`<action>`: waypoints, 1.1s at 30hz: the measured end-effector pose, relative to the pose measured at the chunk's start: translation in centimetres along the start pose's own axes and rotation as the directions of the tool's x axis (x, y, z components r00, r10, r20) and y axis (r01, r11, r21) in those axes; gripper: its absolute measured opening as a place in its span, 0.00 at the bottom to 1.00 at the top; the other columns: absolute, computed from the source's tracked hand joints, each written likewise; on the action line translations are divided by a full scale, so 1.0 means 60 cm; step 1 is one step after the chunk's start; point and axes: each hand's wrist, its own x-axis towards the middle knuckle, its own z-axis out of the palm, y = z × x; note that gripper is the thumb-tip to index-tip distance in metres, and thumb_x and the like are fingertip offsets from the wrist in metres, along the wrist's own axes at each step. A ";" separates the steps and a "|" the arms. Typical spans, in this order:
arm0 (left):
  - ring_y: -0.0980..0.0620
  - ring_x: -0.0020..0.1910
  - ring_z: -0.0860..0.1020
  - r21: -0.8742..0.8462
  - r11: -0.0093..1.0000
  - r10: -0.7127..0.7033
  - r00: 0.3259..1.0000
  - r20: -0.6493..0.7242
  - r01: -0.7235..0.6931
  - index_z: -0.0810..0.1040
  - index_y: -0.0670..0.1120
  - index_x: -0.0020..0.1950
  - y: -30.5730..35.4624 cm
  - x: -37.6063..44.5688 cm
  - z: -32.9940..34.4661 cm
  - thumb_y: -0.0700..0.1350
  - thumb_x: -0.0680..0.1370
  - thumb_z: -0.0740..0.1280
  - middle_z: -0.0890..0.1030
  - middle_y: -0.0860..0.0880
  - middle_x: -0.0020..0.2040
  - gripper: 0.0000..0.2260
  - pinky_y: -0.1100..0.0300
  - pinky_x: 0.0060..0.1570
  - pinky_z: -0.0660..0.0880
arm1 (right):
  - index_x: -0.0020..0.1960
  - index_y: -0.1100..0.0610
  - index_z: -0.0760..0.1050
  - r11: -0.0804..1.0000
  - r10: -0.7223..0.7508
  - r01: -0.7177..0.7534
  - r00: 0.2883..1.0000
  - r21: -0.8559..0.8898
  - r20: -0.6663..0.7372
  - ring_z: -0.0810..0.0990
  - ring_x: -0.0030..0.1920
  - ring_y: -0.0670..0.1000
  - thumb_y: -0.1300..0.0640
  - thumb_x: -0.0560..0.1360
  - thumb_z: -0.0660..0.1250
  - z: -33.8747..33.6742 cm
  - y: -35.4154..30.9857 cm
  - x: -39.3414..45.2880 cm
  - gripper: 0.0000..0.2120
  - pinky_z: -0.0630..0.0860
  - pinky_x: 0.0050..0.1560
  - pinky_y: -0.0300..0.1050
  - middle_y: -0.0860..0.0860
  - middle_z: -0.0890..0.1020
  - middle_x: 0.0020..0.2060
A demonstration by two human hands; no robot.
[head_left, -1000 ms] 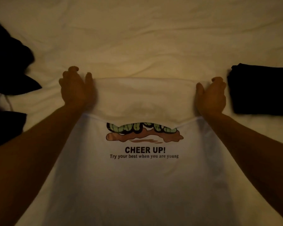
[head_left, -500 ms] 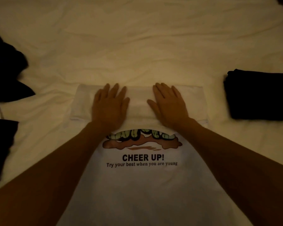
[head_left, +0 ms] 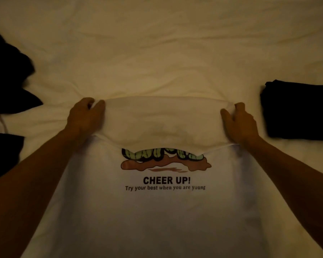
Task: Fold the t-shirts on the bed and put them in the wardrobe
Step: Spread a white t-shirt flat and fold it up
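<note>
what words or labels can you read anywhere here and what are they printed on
"CHEER UP!" in bold dark capitals on the white t-shirt, under its cartoon graphic.
"Try your best when you are young" in smaller type on the line just below, same shirt.
The graphic's top is hidden under the folded-over flap; any lettering there cannot be read.
No other text shows.

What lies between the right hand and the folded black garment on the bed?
Only a bare strip of bed sheet separates the right hand from the folded black garment, as the head view shows. The hand grips the white t-shirt.
</note>
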 end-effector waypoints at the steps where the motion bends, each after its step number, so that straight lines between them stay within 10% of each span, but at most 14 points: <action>1: 0.39 0.59 0.76 -0.068 0.997 -0.047 0.999 -0.004 0.047 0.77 0.41 0.62 0.001 0.002 0.002 0.56 0.81 0.62 0.79 0.40 0.59 0.20 0.49 0.59 0.72 | 0.64 0.63 0.64 1.000 -0.003 0.004 1.000 -0.024 0.009 0.77 0.55 0.67 0.43 0.82 0.57 0.003 -0.003 -0.001 0.24 0.69 0.49 0.52 0.65 0.78 0.57; 5: 0.39 0.52 0.78 -0.267 0.915 -0.290 0.954 0.083 0.301 0.77 0.38 0.59 0.007 0.006 -0.006 0.65 0.74 0.68 0.79 0.40 0.57 0.30 0.46 0.55 0.77 | 0.65 0.62 0.64 0.999 0.028 -0.027 1.000 0.029 -0.012 0.77 0.55 0.67 0.46 0.82 0.56 0.006 -0.003 -0.001 0.21 0.69 0.50 0.52 0.65 0.78 0.57; 20: 0.50 0.49 0.76 -0.248 0.950 0.127 0.962 -0.241 -0.187 0.79 0.46 0.55 0.049 0.015 0.007 0.61 0.80 0.63 0.78 0.47 0.49 0.19 0.57 0.49 0.71 | 0.57 0.63 0.70 0.953 -0.124 0.191 0.954 0.234 -0.274 0.77 0.47 0.58 0.51 0.83 0.58 -0.042 -0.042 0.046 0.15 0.66 0.42 0.45 0.59 0.79 0.47; 25: 0.43 0.52 0.81 -0.368 0.930 -0.015 0.998 -0.062 -0.009 0.81 0.50 0.56 0.039 0.020 0.015 0.57 0.79 0.67 0.82 0.47 0.52 0.13 0.43 0.58 0.77 | 0.64 0.59 0.72 0.911 0.054 0.021 0.984 0.413 -0.168 0.76 0.53 0.53 0.50 0.80 0.63 -0.035 -0.029 0.052 0.16 0.73 0.53 0.47 0.51 0.75 0.51; 33: 0.45 0.52 0.80 -0.538 0.841 -0.096 0.994 -0.044 0.057 0.80 0.51 0.53 0.058 0.003 0.002 0.49 0.79 0.67 0.81 0.49 0.48 0.05 0.48 0.55 0.78 | 0.59 0.65 0.77 0.749 0.230 -0.170 0.973 0.641 -0.011 0.77 0.47 0.54 0.58 0.78 0.68 -0.042 -0.049 0.045 0.14 0.74 0.49 0.49 0.60 0.81 0.52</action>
